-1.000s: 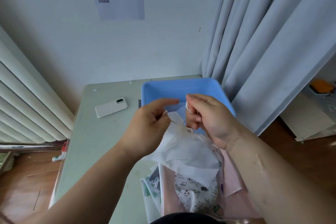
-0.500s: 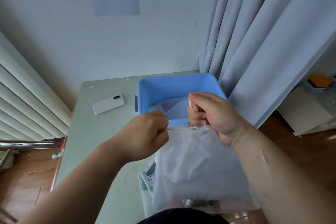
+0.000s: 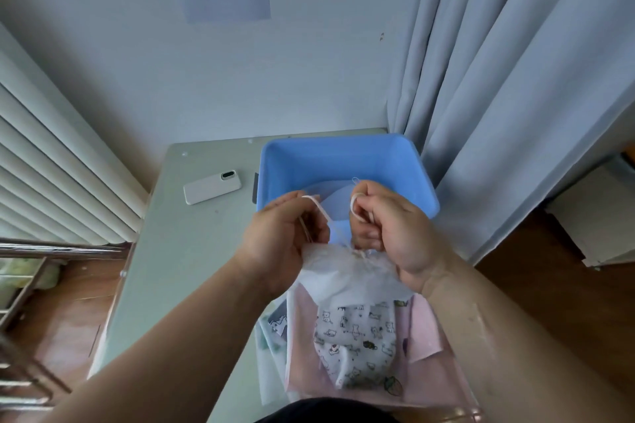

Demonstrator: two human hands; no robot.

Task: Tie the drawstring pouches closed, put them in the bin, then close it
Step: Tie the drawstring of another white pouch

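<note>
1. Hands: the left hand [image 3: 278, 240] pinches one end of the white cord [image 3: 319, 209]; the right hand [image 3: 391, 227] grips the other end, looped over a finger.
2. White pouch [image 3: 343, 271] hangs just below both hands, its mouth gathered between them.
3. Blue bin [image 3: 343, 154] stands open just beyond the hands on the worktop [image 3: 192, 251].
4. Printed pouches [image 3: 357, 336] lie beneath the white pouch.
5. Phone [image 3: 212, 187] lies left of the left hand, apart.

Home room, curtains [image 3: 498, 79], radiator [image 3: 51, 165], wooden floor [image 3: 549, 285], small table [image 3: 192, 251]
</note>
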